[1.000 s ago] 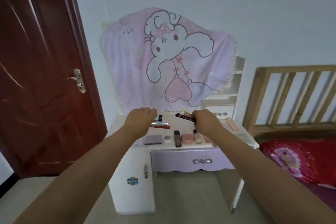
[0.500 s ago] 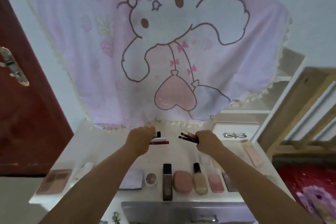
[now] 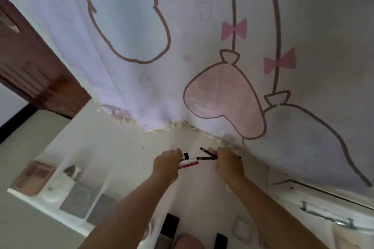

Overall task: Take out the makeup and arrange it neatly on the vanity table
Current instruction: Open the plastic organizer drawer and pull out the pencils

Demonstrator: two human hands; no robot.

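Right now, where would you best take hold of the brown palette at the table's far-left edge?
Pinch the brown palette across its two long sides, coming from above; it lies flat near the vanity table edge, so its thin rim likely gives the only grip.

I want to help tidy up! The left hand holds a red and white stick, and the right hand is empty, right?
Not quite. In the head view the left hand does hold the red and white stick, but the right hand is not empty: its fingers grip thin dark sticks.
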